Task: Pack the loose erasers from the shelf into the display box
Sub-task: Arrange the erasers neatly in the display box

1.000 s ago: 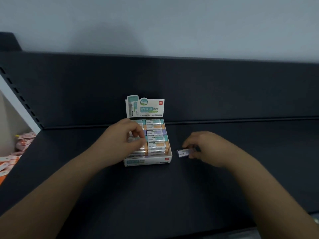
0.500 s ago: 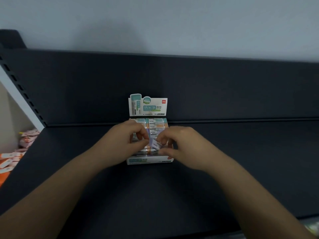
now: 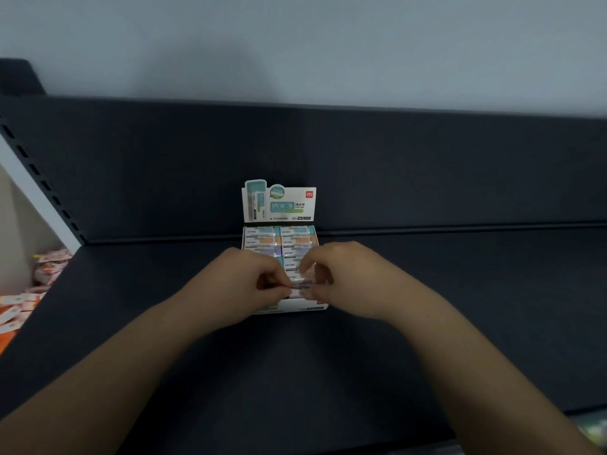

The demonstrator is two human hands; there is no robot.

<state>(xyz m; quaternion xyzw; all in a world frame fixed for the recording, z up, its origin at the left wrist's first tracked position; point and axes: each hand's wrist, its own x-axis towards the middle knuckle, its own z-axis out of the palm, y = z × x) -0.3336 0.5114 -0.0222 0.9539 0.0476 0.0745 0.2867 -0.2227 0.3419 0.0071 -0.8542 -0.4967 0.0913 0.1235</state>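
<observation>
Where the white cardboard display box (image 3: 289,309) stands at frame centre on the dark matte shelf (image 3: 460,290), one wrapped rectangular eraser (image 3: 300,286) is pinched at its ends by the curled fingers of the left hand (image 3: 246,284) and the right hand (image 3: 351,280), over the box's front row. "纳米净" is printed on the upright header card (image 3: 279,205); glossy teal, orange and purple packed erasers (image 3: 279,237) are seen in two columns.

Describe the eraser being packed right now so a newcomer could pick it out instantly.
On the dark shelf stands a white display box with an upright header card at its back. Over the box's front end, the left hand and right hand pinch one eraser between them. Unlike the packed erasers lying in rows in the box, it alone is held.
</observation>
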